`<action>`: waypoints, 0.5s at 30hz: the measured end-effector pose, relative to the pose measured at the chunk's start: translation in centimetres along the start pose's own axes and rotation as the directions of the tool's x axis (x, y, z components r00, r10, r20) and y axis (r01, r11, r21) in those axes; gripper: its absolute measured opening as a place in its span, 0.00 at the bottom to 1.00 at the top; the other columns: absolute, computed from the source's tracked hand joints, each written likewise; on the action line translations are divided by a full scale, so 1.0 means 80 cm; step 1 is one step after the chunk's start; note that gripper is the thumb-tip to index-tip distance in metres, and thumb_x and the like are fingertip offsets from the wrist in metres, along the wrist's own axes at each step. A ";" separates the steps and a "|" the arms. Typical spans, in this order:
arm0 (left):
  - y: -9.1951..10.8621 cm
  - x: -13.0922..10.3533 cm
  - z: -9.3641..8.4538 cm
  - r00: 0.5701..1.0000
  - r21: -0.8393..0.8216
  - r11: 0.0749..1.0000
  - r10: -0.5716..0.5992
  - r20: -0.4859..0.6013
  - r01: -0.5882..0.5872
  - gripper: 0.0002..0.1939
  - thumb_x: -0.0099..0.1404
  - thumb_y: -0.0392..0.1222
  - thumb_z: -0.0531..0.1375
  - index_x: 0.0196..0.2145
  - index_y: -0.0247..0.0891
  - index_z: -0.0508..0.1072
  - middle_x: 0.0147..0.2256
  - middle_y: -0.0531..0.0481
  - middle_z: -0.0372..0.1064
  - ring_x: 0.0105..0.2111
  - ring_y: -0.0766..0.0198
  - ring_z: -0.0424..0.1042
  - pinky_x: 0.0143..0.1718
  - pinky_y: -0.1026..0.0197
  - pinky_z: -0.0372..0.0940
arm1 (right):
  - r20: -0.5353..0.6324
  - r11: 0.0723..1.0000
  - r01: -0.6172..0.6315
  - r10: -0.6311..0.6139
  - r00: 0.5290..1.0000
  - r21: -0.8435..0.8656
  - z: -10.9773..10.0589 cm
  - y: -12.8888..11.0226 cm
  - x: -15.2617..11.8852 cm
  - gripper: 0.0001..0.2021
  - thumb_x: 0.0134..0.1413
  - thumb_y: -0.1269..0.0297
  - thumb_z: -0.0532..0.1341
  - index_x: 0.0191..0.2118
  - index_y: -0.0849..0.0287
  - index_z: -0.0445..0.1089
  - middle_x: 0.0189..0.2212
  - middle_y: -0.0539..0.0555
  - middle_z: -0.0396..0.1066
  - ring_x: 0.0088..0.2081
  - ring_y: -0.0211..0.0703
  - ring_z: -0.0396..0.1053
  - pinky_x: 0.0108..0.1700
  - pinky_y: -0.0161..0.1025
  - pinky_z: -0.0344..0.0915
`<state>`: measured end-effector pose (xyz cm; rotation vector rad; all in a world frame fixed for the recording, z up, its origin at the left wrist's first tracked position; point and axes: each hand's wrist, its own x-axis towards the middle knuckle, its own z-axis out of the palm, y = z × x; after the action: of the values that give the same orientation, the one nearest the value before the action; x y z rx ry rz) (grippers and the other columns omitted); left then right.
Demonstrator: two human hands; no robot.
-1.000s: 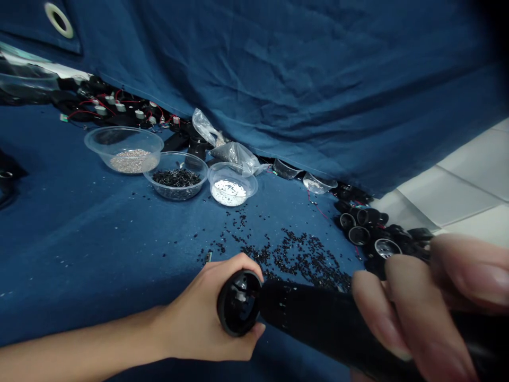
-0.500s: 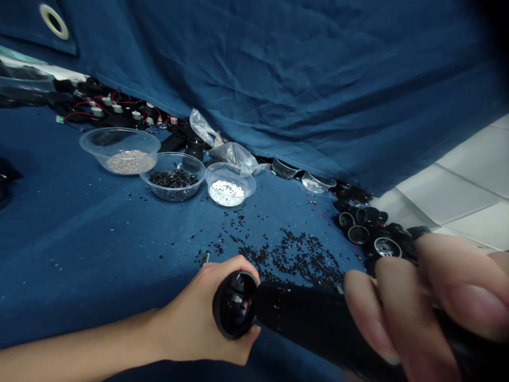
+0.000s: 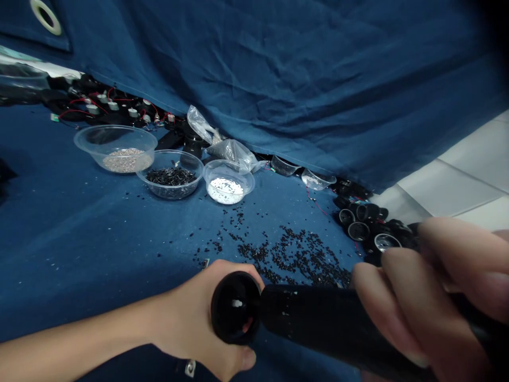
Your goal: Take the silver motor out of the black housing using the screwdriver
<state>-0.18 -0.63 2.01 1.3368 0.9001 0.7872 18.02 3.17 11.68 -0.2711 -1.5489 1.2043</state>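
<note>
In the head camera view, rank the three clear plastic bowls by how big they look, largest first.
1. Bowl of tan grains, widest.
2. Bowl of black pieces.
3. Bowl of white pieces, smallest.
The first two look close in size, and the tan one sits farther off, so it is probably truly largest.

CLEAR: bare blue cloth-covered work surface (image 3: pixel 79 228) at left-centre | BLOCKED: three clear plastic bowls (image 3: pixel 170 180) behind; scattered small black pellets (image 3: pixel 294 257) centre; black cylindrical housings pile (image 3: pixel 366 225) right

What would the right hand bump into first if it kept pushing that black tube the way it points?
Probably the left hand, which cups the black tube's round end; depth is hard to judge.
</note>
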 end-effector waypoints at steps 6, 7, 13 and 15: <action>-0.001 0.001 -0.007 0.998 0.009 0.999 -0.048 0.039 0.048 0.19 0.40 0.30 0.65 0.30 0.38 0.65 0.22 0.61 0.59 0.21 0.71 0.57 0.20 0.69 0.52 | 0.017 0.990 0.055 -0.058 0.998 0.129 0.014 0.004 -0.002 0.12 0.44 0.63 0.68 0.37 0.49 0.69 0.34 0.46 0.69 0.12 0.24 0.54 0.14 0.34 0.62; -0.002 0.000 -0.007 0.998 0.006 0.999 -0.051 0.046 0.050 0.19 0.40 0.30 0.65 0.31 0.38 0.65 0.22 0.61 0.60 0.21 0.71 0.57 0.20 0.69 0.52 | 0.015 0.992 0.037 -0.039 0.999 0.117 0.014 0.003 -0.003 0.12 0.44 0.63 0.68 0.37 0.48 0.69 0.35 0.46 0.69 0.12 0.24 0.54 0.14 0.35 0.62; 0.002 0.002 -0.004 0.997 0.047 0.997 -0.063 0.033 0.062 0.18 0.40 0.31 0.65 0.31 0.38 0.66 0.23 0.59 0.61 0.23 0.68 0.60 0.22 0.67 0.56 | 0.079 0.993 0.044 -0.052 0.996 0.106 0.013 0.004 0.001 0.12 0.47 0.57 0.67 0.39 0.48 0.69 0.34 0.49 0.70 0.16 0.30 0.62 0.14 0.35 0.58; 0.002 0.003 -0.003 0.997 0.060 0.995 -0.078 0.001 0.078 0.17 0.39 0.30 0.64 0.29 0.38 0.65 0.21 0.61 0.59 0.22 0.70 0.58 0.21 0.68 0.54 | 0.102 0.996 0.050 -0.058 0.993 0.075 0.014 0.006 0.001 0.11 0.48 0.56 0.67 0.38 0.48 0.69 0.32 0.48 0.70 0.18 0.32 0.65 0.14 0.33 0.60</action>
<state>-0.26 -0.34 2.14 1.3467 0.9741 0.7019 16.83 2.83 11.53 -0.1200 -1.5883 1.2452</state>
